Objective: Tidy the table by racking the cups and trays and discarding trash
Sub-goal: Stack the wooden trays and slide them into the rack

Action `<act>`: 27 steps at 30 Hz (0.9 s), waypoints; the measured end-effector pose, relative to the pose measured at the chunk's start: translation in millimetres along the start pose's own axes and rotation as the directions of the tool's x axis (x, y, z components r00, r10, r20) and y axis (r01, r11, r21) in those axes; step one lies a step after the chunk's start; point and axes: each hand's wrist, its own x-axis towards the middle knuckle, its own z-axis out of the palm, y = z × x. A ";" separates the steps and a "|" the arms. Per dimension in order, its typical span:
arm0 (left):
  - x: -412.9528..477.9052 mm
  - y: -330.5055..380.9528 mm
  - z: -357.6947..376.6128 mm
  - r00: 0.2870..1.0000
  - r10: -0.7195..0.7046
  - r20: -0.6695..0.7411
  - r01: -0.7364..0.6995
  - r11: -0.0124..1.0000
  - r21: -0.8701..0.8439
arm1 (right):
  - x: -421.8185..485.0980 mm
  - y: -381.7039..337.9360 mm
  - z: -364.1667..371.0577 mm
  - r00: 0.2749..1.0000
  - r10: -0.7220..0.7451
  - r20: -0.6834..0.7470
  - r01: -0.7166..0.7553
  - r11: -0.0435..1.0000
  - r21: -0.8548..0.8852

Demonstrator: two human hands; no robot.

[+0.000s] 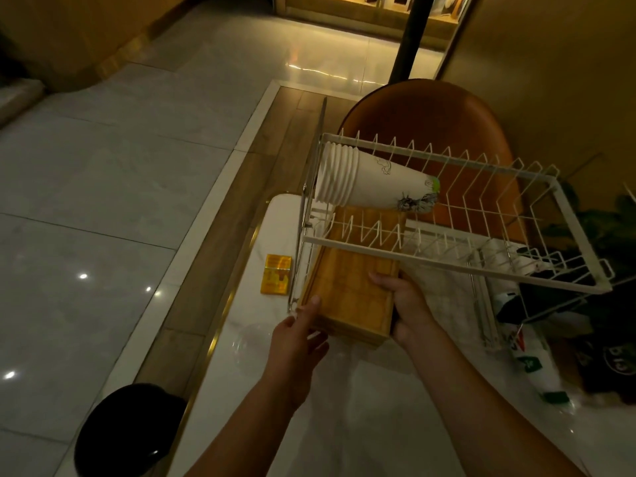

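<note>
White marble table (361, 407) underlies a rectangular, amber-brown wooden tray (354, 297).

Nothing here reads clearly to me in this dim light. The small yellow box (275, 275) lying on the bench (361, 407) carries darker print on its face, but the marks are too blurred to make out. The stacked paper cups (371, 182) in the rack (447, 158) show line drawings and a green patch near the base, with no letters I can read. To my right, a white wrapper (540, 380) bears green patches and a red mark, all smeared. Beside it a dark bag (612, 359) shows a round pale emblem with characters I cannot decipher.
</note>
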 end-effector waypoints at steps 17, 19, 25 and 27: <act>8.1 3.2 7.7 0.995 -0.089 -0.033 0.086 0.992 -0.096 | 2.0 0.5 -5.4 0.997 -0.046 -0.056 0.037 0.989 -0.144; 9.1 1.5 8.7 0.995 -0.083 -0.054 0.077 0.992 -0.104 | -0.9 2.7 -8.3 0.998 -0.033 -0.045 0.025 0.987 -0.162; 10.3 -0.6 11.6 0.995 -0.072 -0.075 0.061 0.989 -0.133 | -3.1 2.0 -11.1 0.999 -0.031 -0.045 0.023 0.987 -0.161; 11.2 -0.8 12.0 0.995 -0.067 -0.079 0.056 0.990 -0.133 | -2.7 2.4 -11.0 0.996 -0.059 -0.060 0.049 0.988 -0.149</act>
